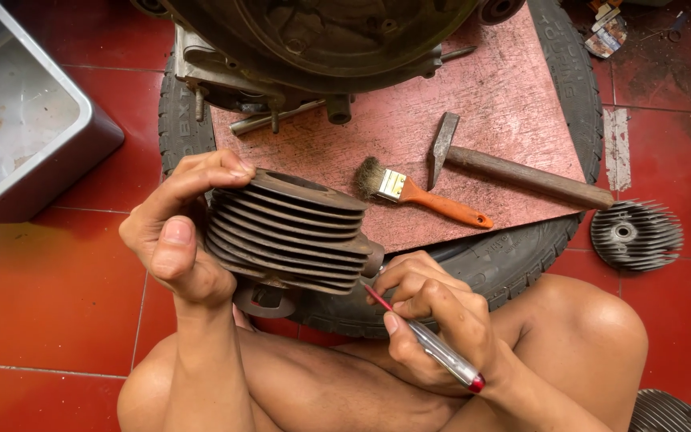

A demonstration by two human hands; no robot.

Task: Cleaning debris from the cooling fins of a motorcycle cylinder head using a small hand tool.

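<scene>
Left hand (173, 244) clamped round finned cylinder (285, 232); right hand (433, 320) pinching pen-like tool (429, 340), tip at fins.

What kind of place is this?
Probably a home engine-repair spot on a tiled floor. A left hand holds a finned engine cylinder, while a hammer and brush lie on a board over a tyre.

Rusty finned cylinder (285, 232), tilted, aloft

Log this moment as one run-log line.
left hand: holds finned cylinder | right hand: holds pen-like tool, tip at cylinder | brush, hammer: on board
</scene>
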